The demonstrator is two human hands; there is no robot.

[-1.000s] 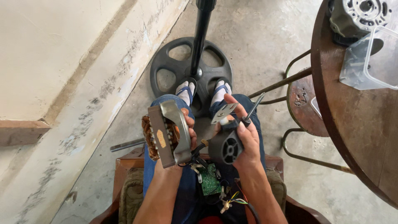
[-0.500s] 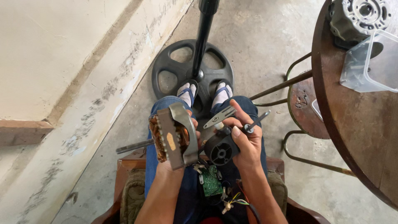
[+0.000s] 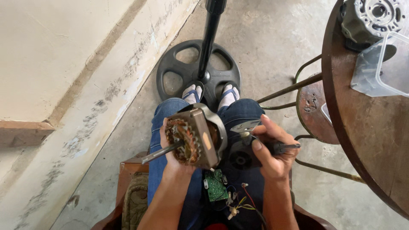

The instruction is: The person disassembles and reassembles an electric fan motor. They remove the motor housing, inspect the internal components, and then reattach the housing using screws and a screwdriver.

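Note:
My left hand (image 3: 170, 147) grips a fan motor (image 3: 194, 136) with copper windings and a steel shaft pointing left, held over my lap. My right hand (image 3: 272, 151) is closed on black-handled pliers (image 3: 255, 134), jaws pointing left toward the motor. Below the pliers a round black motor cover (image 3: 240, 158) rests on my thighs. A green circuit board (image 3: 215, 186) with loose coloured wires (image 3: 238, 204) lies in my lap.
A black fan stand base (image 3: 170, 81) with its pole (image 3: 211, 34) sits on the concrete floor by my feet. At right stand a round wooden table (image 3: 362, 127) with a grey motor housing (image 3: 370, 19) and clear plastic box (image 3: 381, 68), and a metal stool (image 3: 313, 110).
The motor has turned in my left hand so its shaft points left and the windings face up. My right hand with the pliers has shifted slightly right and down.

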